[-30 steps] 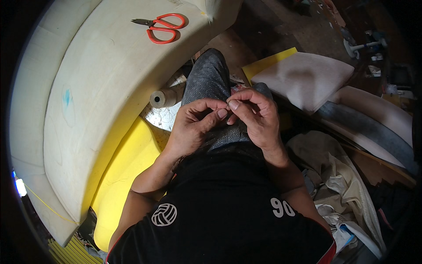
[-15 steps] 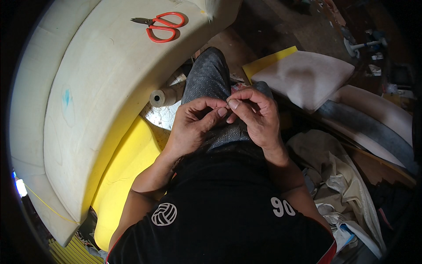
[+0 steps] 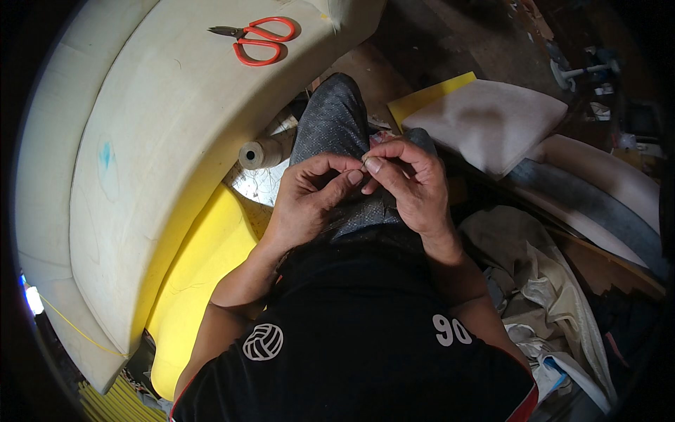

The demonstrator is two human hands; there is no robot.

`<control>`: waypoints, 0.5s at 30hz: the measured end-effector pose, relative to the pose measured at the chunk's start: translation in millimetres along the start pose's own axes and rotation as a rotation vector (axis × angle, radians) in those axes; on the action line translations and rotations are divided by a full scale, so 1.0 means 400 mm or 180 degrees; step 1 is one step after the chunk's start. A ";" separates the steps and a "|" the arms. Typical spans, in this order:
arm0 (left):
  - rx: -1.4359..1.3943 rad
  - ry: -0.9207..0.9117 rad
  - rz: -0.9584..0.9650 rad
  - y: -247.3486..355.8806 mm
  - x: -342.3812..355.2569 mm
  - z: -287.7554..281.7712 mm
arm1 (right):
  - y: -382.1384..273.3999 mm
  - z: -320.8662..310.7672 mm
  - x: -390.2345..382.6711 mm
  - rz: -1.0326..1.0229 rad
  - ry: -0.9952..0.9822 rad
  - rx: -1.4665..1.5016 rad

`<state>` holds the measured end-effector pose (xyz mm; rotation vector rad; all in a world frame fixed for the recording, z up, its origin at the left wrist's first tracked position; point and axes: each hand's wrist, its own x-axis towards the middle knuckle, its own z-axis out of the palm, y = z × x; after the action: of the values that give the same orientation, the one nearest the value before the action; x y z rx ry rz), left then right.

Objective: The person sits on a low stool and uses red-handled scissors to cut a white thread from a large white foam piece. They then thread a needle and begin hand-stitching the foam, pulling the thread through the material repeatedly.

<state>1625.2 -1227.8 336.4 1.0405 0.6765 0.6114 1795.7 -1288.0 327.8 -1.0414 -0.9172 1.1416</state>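
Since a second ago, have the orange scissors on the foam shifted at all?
No. The orange scissors lie at the same spot on the curved cream foam block, near its upper edge, blades pointing left, handles right.

The scene is lit unevenly: the cream foam cushion [image 3: 162, 141] at the left is brightly lit from above, while the upper right is sunk in deep shadow. A soft shadow is cast beside the red scissors [image 3: 256, 41]. Straight edges are bent by fisheye distortion, and the corners are blacked out by vignetting. A small blue-white glare spot [image 3: 30, 299] is seen at the left rim. Focus is sharp centrally and softened toward the rim.
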 end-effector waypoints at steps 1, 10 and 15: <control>-0.0030 0.0005 -0.0014 0.000 -0.001 0.000 | 0.000 0.000 0.000 -0.0001 -0.0010 0.0015; 0.0016 0.0024 -0.0011 -0.004 -0.001 -0.001 | 0.001 0.002 -0.002 0.0022 0.0015 0.0057; -0.0066 0.0004 -0.0023 -0.009 -0.001 -0.006 | 0.002 0.004 -0.003 0.0109 0.0024 0.0153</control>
<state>1623.8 -1228.3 332.3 1.0181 0.6735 0.6115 1793.8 -1289.0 327.2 -1.0250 -0.8650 1.1820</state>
